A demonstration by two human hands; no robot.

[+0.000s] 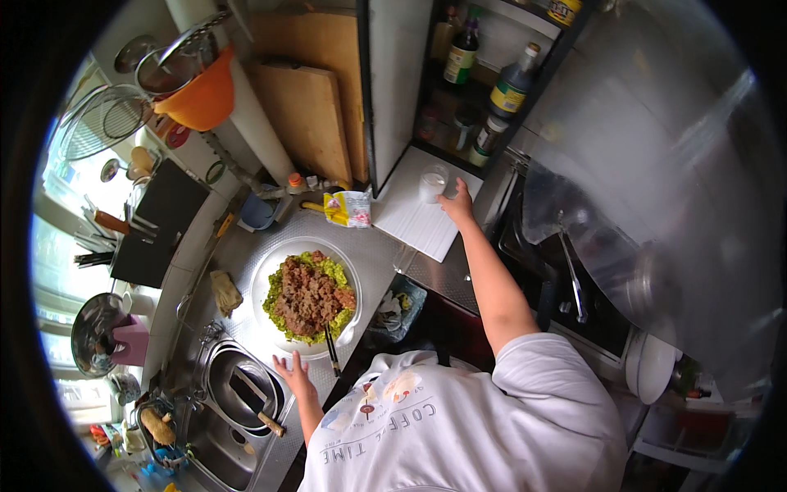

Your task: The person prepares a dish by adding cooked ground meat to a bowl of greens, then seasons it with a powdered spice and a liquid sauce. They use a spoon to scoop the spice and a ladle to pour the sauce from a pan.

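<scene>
My right hand (458, 204) is beside a small clear jar (434, 184) with white contents, on a white board (424, 230). Its fingers are spread, and the thumb tip reaches the jar's lower side; whether it touches cannot be told. My left hand (297, 376) has its fingers apart and holds nothing, close to the near rim of a wide translucent basin (263, 277). Minced meat (307, 295) lies there over chopped green vegetables (335, 270). A pair of dark chopsticks (332, 350) leans out over the basin's near rim.
Left of me, a cleaver (255, 396) lies across metal bowls (230, 363) at the sink (224, 458). A yellow-and-white packet (348, 208) sits behind the basin. Sauce bottles (515, 83) fill a shelf. At right is a stove (578, 258); a lined bin (399, 310) stands below the counter.
</scene>
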